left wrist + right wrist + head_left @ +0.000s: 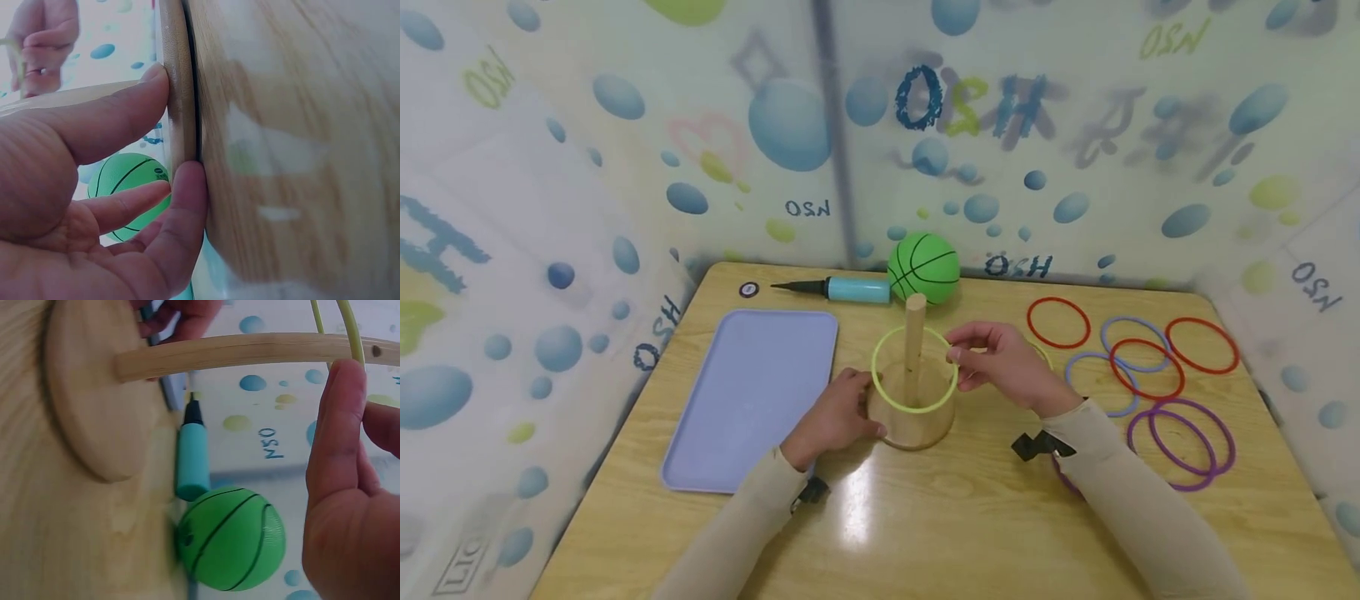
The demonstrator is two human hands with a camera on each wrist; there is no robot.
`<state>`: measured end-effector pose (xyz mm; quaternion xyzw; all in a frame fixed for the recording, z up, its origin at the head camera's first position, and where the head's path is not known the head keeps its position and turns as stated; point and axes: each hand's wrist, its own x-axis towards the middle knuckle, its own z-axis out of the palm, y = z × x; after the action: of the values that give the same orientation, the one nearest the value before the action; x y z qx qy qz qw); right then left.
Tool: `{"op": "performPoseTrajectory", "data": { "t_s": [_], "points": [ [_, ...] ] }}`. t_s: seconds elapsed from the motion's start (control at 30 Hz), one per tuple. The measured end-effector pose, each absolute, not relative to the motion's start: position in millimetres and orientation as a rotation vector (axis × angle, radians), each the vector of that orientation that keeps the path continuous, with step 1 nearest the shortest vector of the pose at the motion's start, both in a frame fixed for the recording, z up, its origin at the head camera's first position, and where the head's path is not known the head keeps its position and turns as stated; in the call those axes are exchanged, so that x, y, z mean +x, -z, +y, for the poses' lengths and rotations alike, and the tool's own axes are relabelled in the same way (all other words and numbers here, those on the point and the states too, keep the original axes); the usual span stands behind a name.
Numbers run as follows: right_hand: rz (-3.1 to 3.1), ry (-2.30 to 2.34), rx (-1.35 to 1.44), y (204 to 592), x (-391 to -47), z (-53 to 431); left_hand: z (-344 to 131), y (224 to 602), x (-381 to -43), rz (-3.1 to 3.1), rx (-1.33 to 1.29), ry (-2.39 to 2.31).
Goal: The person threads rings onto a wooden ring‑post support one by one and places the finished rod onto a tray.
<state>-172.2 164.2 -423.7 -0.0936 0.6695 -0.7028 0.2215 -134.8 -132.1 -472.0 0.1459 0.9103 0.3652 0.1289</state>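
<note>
A round wooden base point(917, 429) carries an upright wooden peg point(914, 337). My left hand point(835, 421) grips the base's left edge, its thumb and fingertips on the rim point(181, 119) in the left wrist view. Between thumb and fingers, my right hand point(1007, 362) pinches a yellow-green ring point(917, 409). This ring encircles the peg and is held above the base; the right wrist view shows its thin band point(354, 331) on both sides of the peg point(237, 353). Another yellow-green ring point(1043, 354) lies partly hidden behind the right hand.
Red rings point(1058, 323), blue rings point(1105, 383) and purple rings point(1183, 442) lie on the right, some overlapping. A lavender tray point(752, 392) lies left. Along the back are a green ball point(925, 268), a blue pump point(857, 290) and a small dark disc point(748, 290).
</note>
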Motion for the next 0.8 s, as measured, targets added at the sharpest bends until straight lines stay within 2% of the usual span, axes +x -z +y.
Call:
{"op": "performPoseTrajectory", "data": {
  "t_s": [0.37,0.8],
  "points": [
    [1.913,1.821,-0.157,463,-172,164,-133,472,-137,2.624,0.387,-1.08],
    [2.006,1.697,-0.1,483,-168,171,-133,475,-136,2.619,0.411,-1.092]
  ]
}}
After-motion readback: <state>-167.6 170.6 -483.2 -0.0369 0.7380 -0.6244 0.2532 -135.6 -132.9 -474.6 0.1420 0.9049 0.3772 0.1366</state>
